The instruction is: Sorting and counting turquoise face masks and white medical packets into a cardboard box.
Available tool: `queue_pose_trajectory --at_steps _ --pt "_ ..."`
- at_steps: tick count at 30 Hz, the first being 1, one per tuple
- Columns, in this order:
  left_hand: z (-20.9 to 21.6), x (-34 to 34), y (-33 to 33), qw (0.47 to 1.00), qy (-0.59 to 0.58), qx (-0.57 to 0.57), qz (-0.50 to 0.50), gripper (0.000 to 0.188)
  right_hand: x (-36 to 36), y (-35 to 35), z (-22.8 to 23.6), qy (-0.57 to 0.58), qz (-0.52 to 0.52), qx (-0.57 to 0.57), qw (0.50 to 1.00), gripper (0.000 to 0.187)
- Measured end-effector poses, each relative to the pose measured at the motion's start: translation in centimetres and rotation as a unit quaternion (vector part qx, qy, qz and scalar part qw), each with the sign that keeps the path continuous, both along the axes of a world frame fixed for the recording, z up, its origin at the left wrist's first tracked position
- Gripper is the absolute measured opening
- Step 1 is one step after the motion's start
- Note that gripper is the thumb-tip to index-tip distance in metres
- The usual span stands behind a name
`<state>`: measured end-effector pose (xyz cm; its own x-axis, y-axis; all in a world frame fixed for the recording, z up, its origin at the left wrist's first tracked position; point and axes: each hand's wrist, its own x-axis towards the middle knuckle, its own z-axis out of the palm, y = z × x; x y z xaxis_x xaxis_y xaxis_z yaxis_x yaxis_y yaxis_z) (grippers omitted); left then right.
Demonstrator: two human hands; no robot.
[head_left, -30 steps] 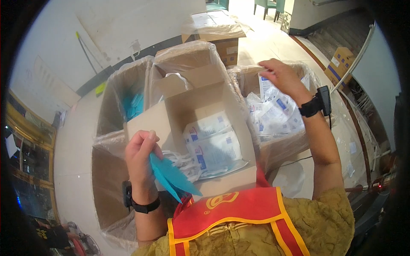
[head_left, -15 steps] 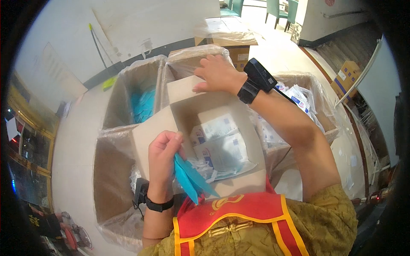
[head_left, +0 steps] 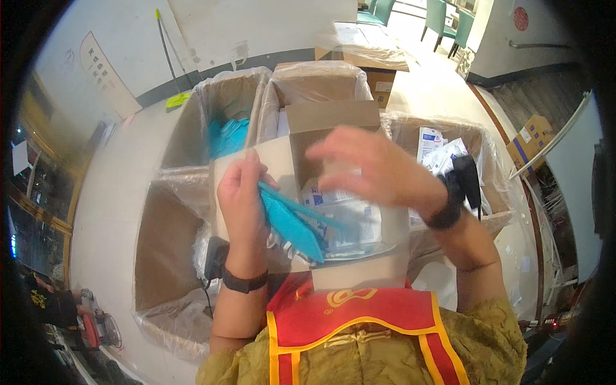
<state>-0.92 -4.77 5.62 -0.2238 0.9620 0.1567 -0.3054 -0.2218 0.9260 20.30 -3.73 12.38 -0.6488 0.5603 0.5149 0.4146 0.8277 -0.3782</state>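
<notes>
My left hand [head_left: 241, 196] is closed on a few flat teal cloth-like pieces [head_left: 287, 231], pinched at their upper end and hanging down to the right. They hang over the near left part of an open cardboard box [head_left: 332, 116], whose flaps are folded outward. Inside that box lie white printed packets [head_left: 353, 228], partly hidden by the teal pieces and my right hand. Over the box, my right hand [head_left: 382, 168] is blurred by motion. Its fingers and thumb look apart, with nothing visible between them.
Plastic-lined cartons surround the box. One at far left holds more teal pieces [head_left: 230, 136]; one on the right holds white packets [head_left: 443, 154]. A large lined carton [head_left: 168, 237] stands at left. A green-headed broom [head_left: 178, 101] leans by the wall; a brown box [head_left: 531, 141] is far right.
My right hand has left the box's far flap and come nearer, over the opening. The far flap now stands up more. My left hand still holds the teal pieces, which have fanned apart and tilted.
</notes>
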Motion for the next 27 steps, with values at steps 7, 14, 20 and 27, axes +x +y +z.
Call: queue_pose_trajectory --at_steps 7,14,20,27 --pt "0.8 1.0 -0.2 0.998 -0.009 0.056 0.018 0.03 0.0 -6.0 -1.3 0.021 0.012 -0.127 0.992 0.017" --pt "1.9 0.4 -1.1 0.992 -0.128 -0.001 -0.021 0.04 3.1 -5.5 0.3 -0.012 -0.212 -0.009 0.977 0.01" --pt "2.6 1.9 -2.0 0.992 -0.122 0.038 -0.013 0.044 -0.3 -8.6 0.1 0.001 -0.074 0.086 0.993 0.008" --pt "2.6 1.1 -2.8 0.999 -0.041 0.028 -0.014 0.046 -0.6 -9.0 -0.2 -0.016 -0.012 0.063 0.998 0.016"
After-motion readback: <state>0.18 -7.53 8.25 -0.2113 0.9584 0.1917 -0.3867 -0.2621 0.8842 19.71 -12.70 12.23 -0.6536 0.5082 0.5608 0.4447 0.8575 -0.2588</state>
